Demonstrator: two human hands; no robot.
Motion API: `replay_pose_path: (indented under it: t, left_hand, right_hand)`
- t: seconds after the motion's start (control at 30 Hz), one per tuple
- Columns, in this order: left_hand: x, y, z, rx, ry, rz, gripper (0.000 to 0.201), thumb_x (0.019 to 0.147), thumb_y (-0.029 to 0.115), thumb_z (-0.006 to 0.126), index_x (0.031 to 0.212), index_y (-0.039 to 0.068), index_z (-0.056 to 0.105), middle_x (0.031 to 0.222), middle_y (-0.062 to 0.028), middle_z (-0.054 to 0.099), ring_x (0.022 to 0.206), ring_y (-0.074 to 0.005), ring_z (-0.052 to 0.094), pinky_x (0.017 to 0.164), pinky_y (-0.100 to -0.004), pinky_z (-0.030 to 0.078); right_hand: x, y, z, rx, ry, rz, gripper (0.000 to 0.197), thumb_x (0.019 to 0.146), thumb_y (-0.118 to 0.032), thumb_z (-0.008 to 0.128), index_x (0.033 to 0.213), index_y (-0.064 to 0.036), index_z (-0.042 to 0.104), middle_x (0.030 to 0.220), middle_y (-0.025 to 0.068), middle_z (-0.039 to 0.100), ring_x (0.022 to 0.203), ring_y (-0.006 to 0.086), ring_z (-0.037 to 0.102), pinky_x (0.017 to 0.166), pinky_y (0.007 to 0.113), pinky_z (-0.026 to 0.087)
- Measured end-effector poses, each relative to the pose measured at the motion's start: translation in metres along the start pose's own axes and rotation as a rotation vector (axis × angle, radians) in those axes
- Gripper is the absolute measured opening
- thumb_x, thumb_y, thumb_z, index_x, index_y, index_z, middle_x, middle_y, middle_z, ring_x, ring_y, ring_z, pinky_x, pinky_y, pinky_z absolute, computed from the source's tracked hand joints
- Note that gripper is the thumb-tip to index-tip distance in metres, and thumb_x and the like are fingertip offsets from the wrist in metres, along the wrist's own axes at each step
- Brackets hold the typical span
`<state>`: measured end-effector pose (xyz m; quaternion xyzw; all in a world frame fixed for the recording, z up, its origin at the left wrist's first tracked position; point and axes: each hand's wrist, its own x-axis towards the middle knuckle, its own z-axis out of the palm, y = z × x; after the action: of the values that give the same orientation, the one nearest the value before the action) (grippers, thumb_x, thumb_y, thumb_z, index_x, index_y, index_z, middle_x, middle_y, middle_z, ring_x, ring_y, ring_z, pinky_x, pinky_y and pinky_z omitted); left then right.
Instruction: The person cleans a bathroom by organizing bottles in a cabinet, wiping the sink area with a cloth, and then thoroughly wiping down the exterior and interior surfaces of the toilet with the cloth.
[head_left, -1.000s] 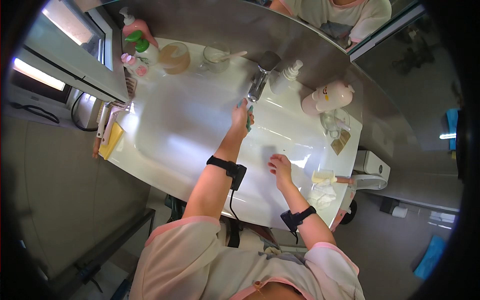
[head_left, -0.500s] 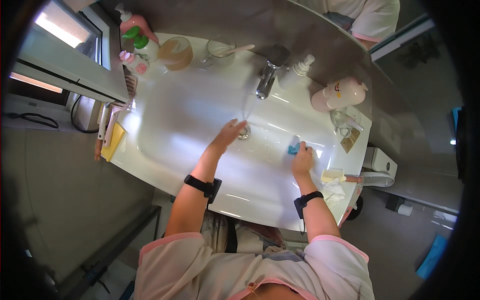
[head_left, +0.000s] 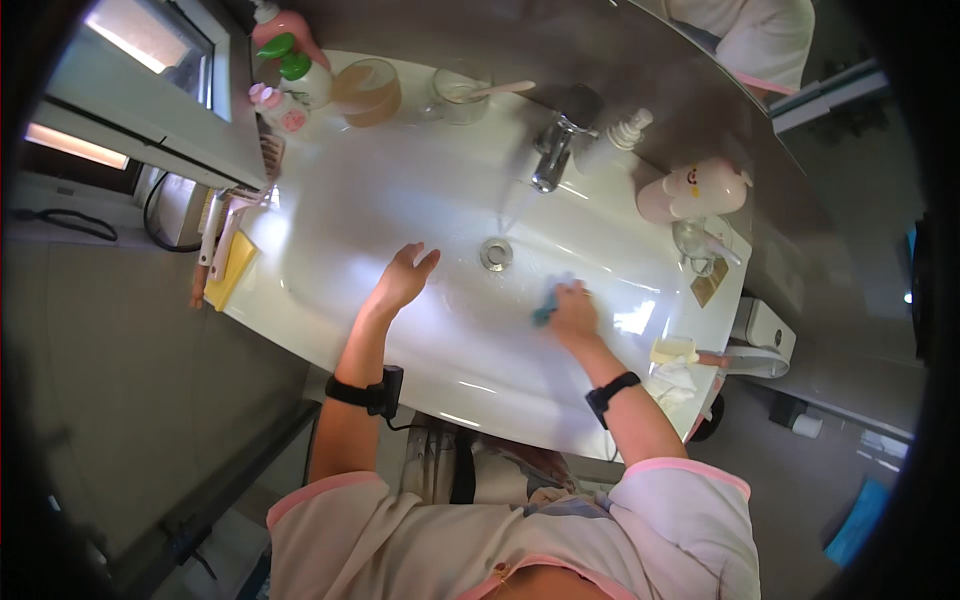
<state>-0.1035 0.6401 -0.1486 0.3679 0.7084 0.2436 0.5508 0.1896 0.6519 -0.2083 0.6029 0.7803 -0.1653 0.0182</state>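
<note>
In the white sink basin [head_left: 350, 190], my right hand [head_left: 574, 314] grips a small, crumpled blue-green cloth [head_left: 545, 308]. The cloth is smeared by motion and lies low against the basin's surface, right of and nearer than the round metal drain [head_left: 496, 255]. My left hand [head_left: 405, 278] hovers over the basin to the left of the drain. Its fingers are apart and nothing is in them. A chrome faucet [head_left: 557, 150] stands behind the drain; whether water runs from it is hard to make out.
Pump bottles [head_left: 300, 80], an amber jar [head_left: 367, 92] and a glass mug [head_left: 462, 95] line the back left rim. A clear bottle [head_left: 612, 142], a pink bottle [head_left: 695, 190] and a glass cup [head_left: 700, 245] stand right. A yellow cloth [head_left: 232, 270] hangs at the left edge.
My left hand has moved left from beside the drain, uncovering it. My right hand has swept the cloth leftward and slightly nearer. The whole view has shifted a little.
</note>
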Motion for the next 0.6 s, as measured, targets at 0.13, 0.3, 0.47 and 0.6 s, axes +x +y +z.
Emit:
replay_pose_path:
  t: [0.13,0.3,0.47,0.6]
  left_hand:
    - [-0.036,-0.028,-0.013,0.381,0.257,0.109,0.055,0.082,0.032,0.052,0.120,-0.006,0.039,0.127,-0.0262,0.035,0.118,-0.0386,0.034,0.096,-0.0382,0.031]
    - [-0.065,-0.064,-0.029,0.669,0.545,0.418,0.043,0.080,0.022,0.056,0.112,-0.006,0.046,0.123,-0.0257,0.039,0.115,-0.0406,0.036,0.094,-0.0426,0.033]
    - [-0.081,-0.075,-0.042,0.759,0.492,0.401,0.041,0.079,0.021,0.057,0.110,-0.004,0.049,0.120,-0.0227,0.044,0.114,-0.0372,0.039,0.094,-0.0412,0.032]
    - [-0.086,-0.082,-0.038,0.836,0.459,0.436,0.038,0.079,0.021,0.057,0.109,-0.002,0.050,0.117,-0.0200,0.047,0.112,-0.0324,0.043,0.095,-0.0423,0.030]
  right_hand:
    - [0.029,0.010,0.007,0.018,0.150,0.193,0.037,0.068,-0.003,0.053,0.104,0.0007,0.049,0.104,0.0230,0.046,0.094,0.0364,0.048,0.079,0.043,0.042]
    - [0.059,-0.078,0.039,0.185,0.288,-0.269,0.035,0.067,0.001,0.053,0.102,0.0010,0.049,0.108,0.0196,0.044,0.102,0.0382,0.039,0.088,0.042,0.035]
    - [0.036,-0.097,0.042,0.218,-0.034,-0.788,0.032,0.065,0.004,0.051,0.097,0.0004,0.052,0.108,0.0132,0.045,0.100,0.0361,0.040,0.088,0.041,0.035]
    - [0.021,-0.081,0.036,0.209,-0.161,-0.835,0.032,0.064,0.006,0.049,0.096,0.0003,0.051,0.108,0.0126,0.045,0.099,0.0345,0.040,0.087,0.042,0.036]
